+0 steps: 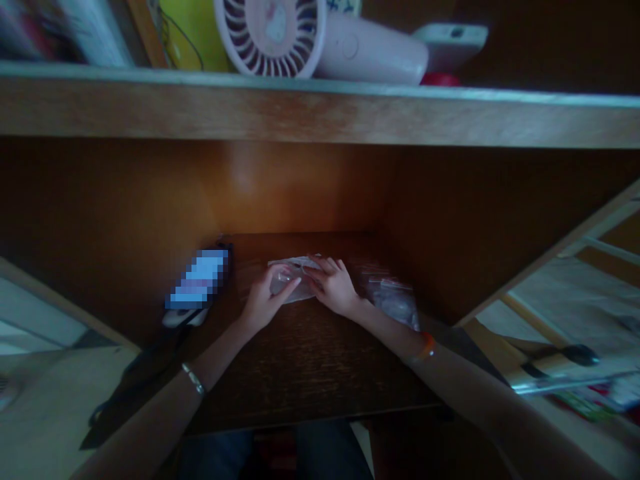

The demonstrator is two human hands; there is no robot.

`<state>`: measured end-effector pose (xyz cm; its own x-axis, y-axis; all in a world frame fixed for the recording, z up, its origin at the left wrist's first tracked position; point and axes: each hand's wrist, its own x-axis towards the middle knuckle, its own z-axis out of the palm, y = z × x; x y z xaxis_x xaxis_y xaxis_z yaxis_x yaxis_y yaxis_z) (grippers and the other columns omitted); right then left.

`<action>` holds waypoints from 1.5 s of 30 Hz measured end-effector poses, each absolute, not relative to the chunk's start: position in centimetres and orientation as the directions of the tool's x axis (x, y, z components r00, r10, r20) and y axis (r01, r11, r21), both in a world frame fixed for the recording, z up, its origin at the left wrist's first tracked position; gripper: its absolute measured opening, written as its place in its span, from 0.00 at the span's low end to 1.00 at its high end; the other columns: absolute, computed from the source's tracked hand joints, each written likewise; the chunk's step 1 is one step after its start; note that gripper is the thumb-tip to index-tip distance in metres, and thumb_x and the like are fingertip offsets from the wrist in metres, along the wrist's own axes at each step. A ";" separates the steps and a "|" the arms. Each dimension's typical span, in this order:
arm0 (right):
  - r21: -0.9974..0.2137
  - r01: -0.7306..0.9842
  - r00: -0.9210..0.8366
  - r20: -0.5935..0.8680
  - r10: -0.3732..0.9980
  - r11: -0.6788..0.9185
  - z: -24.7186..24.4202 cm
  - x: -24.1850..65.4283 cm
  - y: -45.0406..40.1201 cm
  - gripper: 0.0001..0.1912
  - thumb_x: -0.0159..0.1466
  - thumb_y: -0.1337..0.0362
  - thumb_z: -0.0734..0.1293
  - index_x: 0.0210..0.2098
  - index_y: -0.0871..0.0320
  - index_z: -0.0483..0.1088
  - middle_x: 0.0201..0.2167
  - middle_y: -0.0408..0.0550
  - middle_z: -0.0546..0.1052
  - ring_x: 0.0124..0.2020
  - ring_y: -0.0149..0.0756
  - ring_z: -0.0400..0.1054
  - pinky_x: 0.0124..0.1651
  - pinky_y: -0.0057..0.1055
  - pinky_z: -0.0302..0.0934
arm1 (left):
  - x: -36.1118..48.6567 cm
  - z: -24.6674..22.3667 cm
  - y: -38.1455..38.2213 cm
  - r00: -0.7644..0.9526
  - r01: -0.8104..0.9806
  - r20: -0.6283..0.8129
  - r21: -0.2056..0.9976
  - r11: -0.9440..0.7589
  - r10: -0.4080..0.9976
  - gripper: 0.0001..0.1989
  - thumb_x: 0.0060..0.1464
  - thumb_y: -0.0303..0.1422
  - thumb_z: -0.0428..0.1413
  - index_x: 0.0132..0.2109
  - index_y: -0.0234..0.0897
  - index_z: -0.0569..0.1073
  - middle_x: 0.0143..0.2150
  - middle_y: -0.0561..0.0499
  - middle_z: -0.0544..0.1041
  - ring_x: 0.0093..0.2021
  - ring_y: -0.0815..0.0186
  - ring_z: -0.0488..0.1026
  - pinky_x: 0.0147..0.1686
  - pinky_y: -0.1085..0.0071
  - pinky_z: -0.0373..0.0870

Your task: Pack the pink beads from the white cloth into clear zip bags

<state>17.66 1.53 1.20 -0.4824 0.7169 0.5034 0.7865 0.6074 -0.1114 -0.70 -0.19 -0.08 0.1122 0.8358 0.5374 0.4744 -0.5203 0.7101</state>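
A clear plastic bag lies on the dark wooden desk, between my two hands. My left hand is on the bag's left side, thumb and fingers apart, with the thumb stretched across the plastic. From the right, my right hand rests over the bag's other side with its fingers spread. Both hands touch the bag; whether the fingertips pinch it is too blurred to tell. More clear plastic bags lie in a pile to the right, partly behind my right forearm.
A lit phone with a pixelated screen lies at the left, beside a dark strap or cable. Above runs a shelf edge bearing a pink handheld fan and a pale device. Wooden side walls flank the desk.
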 end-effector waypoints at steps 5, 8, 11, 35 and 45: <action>0.019 0.854 -0.481 0.410 0.775 0.520 0.4 17.7 1.5 0.14 0.64 0.64 0.58 0.40 0.62 0.74 0.60 0.59 0.61 0.59 0.50 0.53 0.54 0.45 0.50 | -0.8 -0.4 0.2 0.030 0.384 0.480 0.804 -0.453 0.877 0.14 0.54 0.41 0.54 0.44 0.38 0.67 0.42 0.49 0.75 0.43 0.64 0.73 0.47 0.64 0.68; 0.018 0.848 -0.496 0.379 0.781 0.530 0.3 17.6 1.3 0.14 0.64 0.64 0.58 0.40 0.61 0.75 0.60 0.59 0.61 0.60 0.50 0.52 0.55 0.46 0.49 | -0.9 -0.6 0.2 0.035 0.388 0.469 0.807 -0.445 0.882 0.15 0.54 0.42 0.54 0.44 0.38 0.67 0.42 0.48 0.74 0.43 0.64 0.73 0.47 0.64 0.68; 0.007 0.814 -0.542 0.366 0.756 0.581 0.3 17.6 1.1 0.13 0.65 0.63 0.59 0.41 0.57 0.75 0.60 0.56 0.61 0.59 0.49 0.54 0.55 0.47 0.49 | -0.9 -0.4 0.1 0.051 0.419 0.475 0.788 -0.451 0.878 0.14 0.54 0.41 0.55 0.44 0.38 0.67 0.42 0.48 0.74 0.42 0.64 0.73 0.46 0.64 0.68; -0.084 0.801 -0.516 0.405 0.755 0.593 -0.5 17.9 1.9 0.14 0.66 0.61 0.59 0.45 0.52 0.72 0.60 0.52 0.61 0.58 0.45 0.56 0.55 0.45 0.49 | -1.0 0.0 -0.1 0.014 0.268 0.394 0.884 -0.383 0.919 0.18 0.57 0.44 0.49 0.48 0.38 0.66 0.44 0.48 0.74 0.42 0.63 0.73 0.44 0.67 0.69; -0.108 0.819 -0.474 0.423 0.772 0.563 -0.7 17.7 1.9 0.11 0.64 0.62 0.62 0.41 0.51 0.74 0.57 0.49 0.65 0.57 0.44 0.56 0.52 0.44 0.50 | -1.1 0.4 -0.5 0.155 0.511 0.570 0.653 -0.560 0.807 0.22 0.48 0.41 0.60 0.49 0.40 0.67 0.44 0.46 0.74 0.44 0.60 0.72 0.48 0.60 0.67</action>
<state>17.74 1.86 -0.67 -0.4743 0.7719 0.4234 0.8194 0.5629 -0.1082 -1.10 -0.46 0.36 0.1555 0.8069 0.5699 0.5106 -0.5595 0.6528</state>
